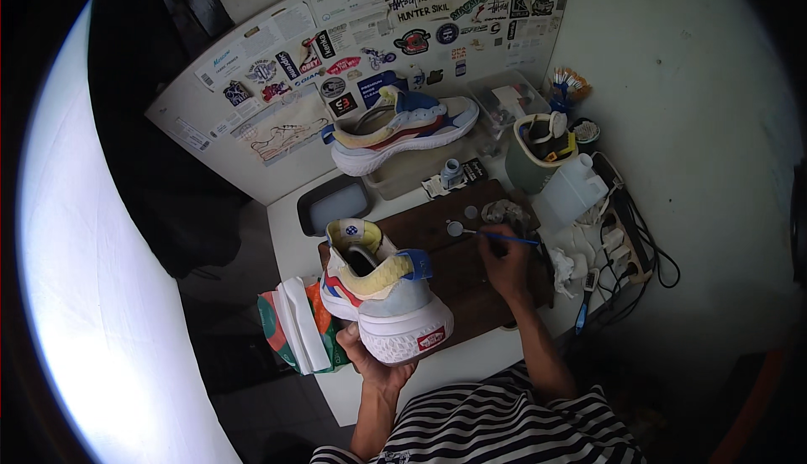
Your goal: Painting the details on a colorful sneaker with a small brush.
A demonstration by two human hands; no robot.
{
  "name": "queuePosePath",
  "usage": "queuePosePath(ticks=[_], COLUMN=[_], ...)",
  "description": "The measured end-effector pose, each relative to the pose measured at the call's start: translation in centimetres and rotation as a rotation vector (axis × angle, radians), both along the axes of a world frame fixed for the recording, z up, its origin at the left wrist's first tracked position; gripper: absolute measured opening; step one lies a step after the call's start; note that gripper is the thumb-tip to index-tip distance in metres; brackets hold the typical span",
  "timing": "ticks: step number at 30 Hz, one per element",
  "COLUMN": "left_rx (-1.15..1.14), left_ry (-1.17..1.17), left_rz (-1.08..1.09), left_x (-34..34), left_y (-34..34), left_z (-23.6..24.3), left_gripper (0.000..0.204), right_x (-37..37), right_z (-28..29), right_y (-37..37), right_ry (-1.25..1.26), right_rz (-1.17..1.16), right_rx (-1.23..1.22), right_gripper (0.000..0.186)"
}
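Note:
My left hand grips a multicoloured sneaker from below, its white heel turned toward me. The sneaker has a yellow lining, a blue heel tab and red and blue side panels. My right hand pinches a thin blue-handled paintbrush over the dark wooden board. The brush's tip reaches a small round cap that holds pale grey-blue paint. A second, smaller round cap lies just beyond it. Beside the right hand is a crumpled clear plastic piece.
A matching sneaker rests on a clear box at the back, behind a small paint bottle. Right: a green bin, white jug, power strip with cables and blue-handled brush. Left: a grey tray and tissue pack.

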State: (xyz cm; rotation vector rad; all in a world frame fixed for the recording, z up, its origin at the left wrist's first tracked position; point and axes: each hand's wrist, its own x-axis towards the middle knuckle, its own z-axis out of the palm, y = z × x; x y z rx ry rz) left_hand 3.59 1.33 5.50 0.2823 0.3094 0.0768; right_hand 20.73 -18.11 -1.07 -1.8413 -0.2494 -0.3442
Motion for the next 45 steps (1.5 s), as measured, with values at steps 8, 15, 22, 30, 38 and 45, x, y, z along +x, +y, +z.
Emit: queuePosePath(ticks=[8,15,22,30,38,45], left_rx=[-0.011,-0.012,-0.031,0.041,0.112,0.19], left_ry=[0.105,0.049,0.039,0.029,0.089,0.024], left_rz=[0.077,0.016,0.004,-0.014,-0.013,-0.082], left_x=[0.3,0.0,0.4,0.3,1.7,1.8], left_y=[-0.4,0.3,-0.1,-0.6,-2.0,-1.6], left_z=[-0.3,-0.5,-0.2,-0.2,2.5,0.8], left_gripper=[0.09,0.083,0.09,0.091,0.083,0.083], right_x=[-0.1,0.1,0.4,-0.4,-5.0,-8.4], right_z=[0.0,-0.4,-0.1,-0.4,8.9,16.2], right_y=[-0.4,-0.9,0.1,-0.9,-2.2,-3.5], right_ry=[0.015,-0.002,0.09,0.09,-0.016,-0.371], right_rz=[-0.003,-0.035,-0.083,-0.164,-0.032,0.344], right_rx=[-0.028,0.041,0.051,0.024,0.348,0.418], right_gripper=[0.009,0.007,0.012,0.012,0.011,0.015])
